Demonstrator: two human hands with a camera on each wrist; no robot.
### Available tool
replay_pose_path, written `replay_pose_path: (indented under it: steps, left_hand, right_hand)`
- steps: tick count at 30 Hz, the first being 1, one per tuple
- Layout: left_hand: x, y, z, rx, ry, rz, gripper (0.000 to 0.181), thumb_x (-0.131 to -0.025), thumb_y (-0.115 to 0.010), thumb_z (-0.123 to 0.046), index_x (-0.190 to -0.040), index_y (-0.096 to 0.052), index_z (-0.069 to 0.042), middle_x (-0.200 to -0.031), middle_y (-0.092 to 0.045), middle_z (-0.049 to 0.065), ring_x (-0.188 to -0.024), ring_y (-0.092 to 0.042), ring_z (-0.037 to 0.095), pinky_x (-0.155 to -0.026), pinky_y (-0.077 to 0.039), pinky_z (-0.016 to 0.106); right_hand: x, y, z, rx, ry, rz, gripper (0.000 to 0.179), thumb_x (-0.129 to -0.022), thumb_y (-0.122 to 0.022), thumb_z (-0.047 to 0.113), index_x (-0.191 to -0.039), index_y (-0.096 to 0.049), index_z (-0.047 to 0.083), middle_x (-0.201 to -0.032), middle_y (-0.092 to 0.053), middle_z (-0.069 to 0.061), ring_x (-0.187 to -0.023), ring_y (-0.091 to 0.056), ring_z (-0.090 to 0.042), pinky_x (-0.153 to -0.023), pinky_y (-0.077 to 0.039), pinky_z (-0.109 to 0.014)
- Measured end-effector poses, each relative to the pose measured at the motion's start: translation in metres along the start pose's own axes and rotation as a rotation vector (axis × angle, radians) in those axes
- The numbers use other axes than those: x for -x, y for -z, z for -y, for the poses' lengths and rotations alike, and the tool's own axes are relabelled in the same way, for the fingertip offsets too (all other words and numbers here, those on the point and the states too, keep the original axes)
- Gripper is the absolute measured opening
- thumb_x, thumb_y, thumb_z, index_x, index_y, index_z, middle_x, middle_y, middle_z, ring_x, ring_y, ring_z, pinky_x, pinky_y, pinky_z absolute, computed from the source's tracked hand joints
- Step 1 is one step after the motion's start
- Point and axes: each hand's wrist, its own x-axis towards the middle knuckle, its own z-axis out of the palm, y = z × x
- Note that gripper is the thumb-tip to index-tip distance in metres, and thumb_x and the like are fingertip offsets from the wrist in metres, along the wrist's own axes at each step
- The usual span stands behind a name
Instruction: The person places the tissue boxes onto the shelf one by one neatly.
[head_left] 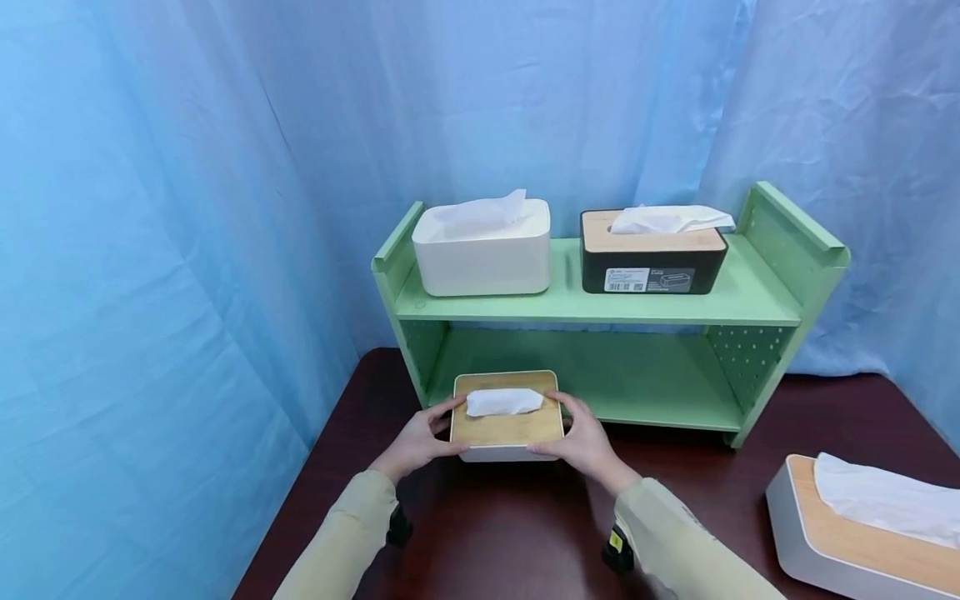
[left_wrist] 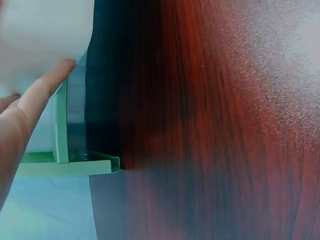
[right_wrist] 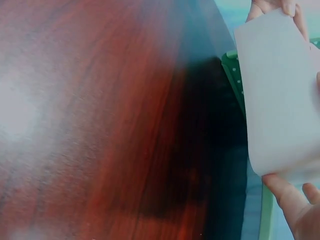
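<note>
Both hands hold a small tissue box [head_left: 502, 432] with a white body, a wooden lid and a white tissue lying over its slot. My left hand [head_left: 418, 440] grips its left end, and my right hand [head_left: 588, 442] grips the right end, thumbs at the near corners and fingers along the sides. The box is raised over the table, in front of the green shelf's lower level [head_left: 667, 375]. In the right wrist view, the white body of the tissue box [right_wrist: 275, 100] shows from the side between the two hands.
On the upper shelf [head_left: 566, 304] stand a white tissue box [head_left: 483, 262] and a black tissue box [head_left: 645, 271] with a wooden lid. Another wooden-topped tissue box [head_left: 862, 533] sits on the dark table [head_left: 495, 533] at right. Blue curtains [head_left: 187, 208] hang behind and at left.
</note>
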Motion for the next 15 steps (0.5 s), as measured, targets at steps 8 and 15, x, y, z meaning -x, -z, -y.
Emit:
replay_pose_path:
  steps: [8,15]
  left_hand:
    - [-0.007,0.003,-0.003,0.023,0.038,-0.097,0.068,-0.08,-0.073,-0.003,-0.142,-0.045,-0.011,-0.151,-0.03,0.018,-0.131,-0.04,0.041,-0.096,-0.047,0.044]
    - [-0.016,0.003,-0.004,0.026,0.022,-0.153,0.061,-0.084,-0.07,-0.004,-0.14,-0.047,-0.009,-0.149,-0.035,0.018,-0.129,-0.044,0.039,-0.095,-0.048,0.043]
  right_hand:
    - [-0.017,0.004,0.005,-0.018,-0.046,0.078,0.088,-0.064,-0.088,0.028,-0.139,-0.046,0.011,-0.137,-0.047,-0.02,-0.11,-0.051,-0.032,-0.086,-0.047,-0.043]
    - [-0.03,0.015,0.005,-0.217,-0.143,0.18,0.079,-0.073,-0.082,0.016,-0.14,-0.042,0.013,-0.137,-0.044,-0.023,-0.1,-0.06,-0.027,-0.069,-0.052,-0.03]
